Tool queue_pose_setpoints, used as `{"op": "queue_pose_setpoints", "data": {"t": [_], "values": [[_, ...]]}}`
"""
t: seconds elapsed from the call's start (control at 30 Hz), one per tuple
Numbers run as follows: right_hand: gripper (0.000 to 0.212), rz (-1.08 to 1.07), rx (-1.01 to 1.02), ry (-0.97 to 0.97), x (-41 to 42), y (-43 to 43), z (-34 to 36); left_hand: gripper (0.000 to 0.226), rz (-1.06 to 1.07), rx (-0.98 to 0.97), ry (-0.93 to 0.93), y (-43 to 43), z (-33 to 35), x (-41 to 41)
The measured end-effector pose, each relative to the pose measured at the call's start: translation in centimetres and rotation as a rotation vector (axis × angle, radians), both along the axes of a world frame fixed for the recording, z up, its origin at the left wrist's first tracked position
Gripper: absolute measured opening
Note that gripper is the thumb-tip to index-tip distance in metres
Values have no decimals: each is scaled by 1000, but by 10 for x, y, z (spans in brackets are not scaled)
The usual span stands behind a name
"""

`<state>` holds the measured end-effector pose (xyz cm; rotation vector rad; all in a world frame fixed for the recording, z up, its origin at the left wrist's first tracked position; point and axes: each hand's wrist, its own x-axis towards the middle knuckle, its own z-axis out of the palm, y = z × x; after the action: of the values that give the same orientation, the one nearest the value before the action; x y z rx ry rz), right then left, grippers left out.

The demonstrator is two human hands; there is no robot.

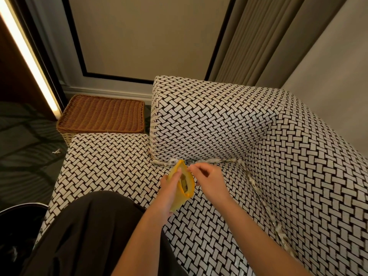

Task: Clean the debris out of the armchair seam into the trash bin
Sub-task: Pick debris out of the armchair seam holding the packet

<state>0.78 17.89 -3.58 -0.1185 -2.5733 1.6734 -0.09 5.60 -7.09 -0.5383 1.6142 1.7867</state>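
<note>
This looks like a furnished living or hotel room. A woven-pattern armchair (219, 120) stands beside long curtains (249, 40) and a panelled wall (149, 32). A wicker basket (101, 114) sits on the carpet (25, 140).

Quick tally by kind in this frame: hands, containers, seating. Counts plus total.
Hands: 2 (left hand, right hand)
Containers: 3 (brown lidded wicker basket, black round trash bin, yellow open pouch in the left grip)
Seating: 1 (black-and-white woven-pattern armchair)
Total: 6
</note>
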Motion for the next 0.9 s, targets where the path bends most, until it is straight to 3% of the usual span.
{"op": "queue_pose_setpoints", "data": {"t": [0.13, 0.27, 0.33, 0.5, 0.67, 0.9], "values": [[16, -150, 46, -10, -9, 17, -23, 78, 14, 10, -14, 0, -2, -1], [31, -189, 417, -234, -20, 51, -70, 75, 15, -4, -31, -1, -5, -3], [38, -213, 526, -251, -23, 61, -78, 74, 9, 1, -34, -1, -5, -3], [49, -209, 647, -321, -46, 70, -71, 72, 7, 0, -36, 1, -6, -5], [44, -220, 784, -424, -65, 76, -61, 71, -8, -17, -15, 0, -9, -4], [40, -182, 781, -521, -84, 81, -57, 70, -11, -23, -8, 1, -9, -6]]}}
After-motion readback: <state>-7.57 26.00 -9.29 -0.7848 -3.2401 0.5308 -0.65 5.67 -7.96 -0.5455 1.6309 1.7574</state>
